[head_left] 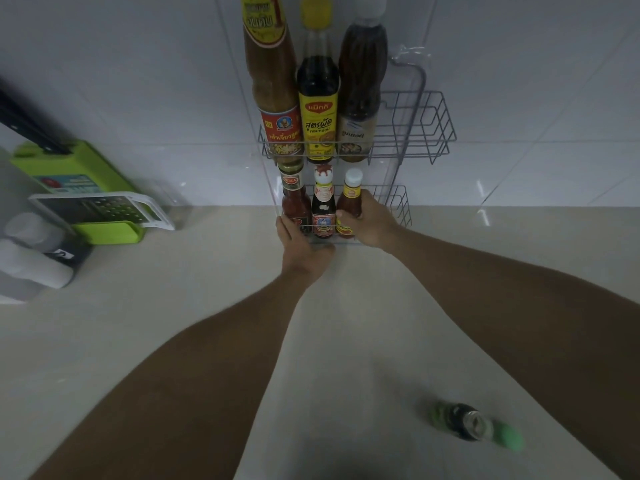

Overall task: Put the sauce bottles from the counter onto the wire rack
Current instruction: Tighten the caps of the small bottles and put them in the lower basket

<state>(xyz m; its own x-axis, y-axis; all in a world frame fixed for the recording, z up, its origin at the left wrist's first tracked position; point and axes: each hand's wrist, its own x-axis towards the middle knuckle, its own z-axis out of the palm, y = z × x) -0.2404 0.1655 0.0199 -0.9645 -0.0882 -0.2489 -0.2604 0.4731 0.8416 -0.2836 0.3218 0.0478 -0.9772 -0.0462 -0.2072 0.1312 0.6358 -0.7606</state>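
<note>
Nearest, one dark green-labelled bottle [474, 426] waits on the pale table [173, 323]; six fill the grey wire rack [429, 133]. Right hand [370, 223] grips the white-capped red sauce bottle [349, 202]; left hand [301, 247] steadies the lower shelf.

A green plastic slicer box [74, 188] sits at the left of the beige counter [194, 306], close to the white tiled wall [138, 81]. A white-framed grater blade [104, 210] lies tilted across its front edge. A dark, long object [31, 124] rests on top of the box, angled toward the upper left; its nature cannot be determined. Just beside the box, at the far left edge, stand white rounded containers [33, 251] with a dark part between them, blurred. Wall tiles show bright reflections near the counter joint. Counter surface is plain and light in colour.
</note>
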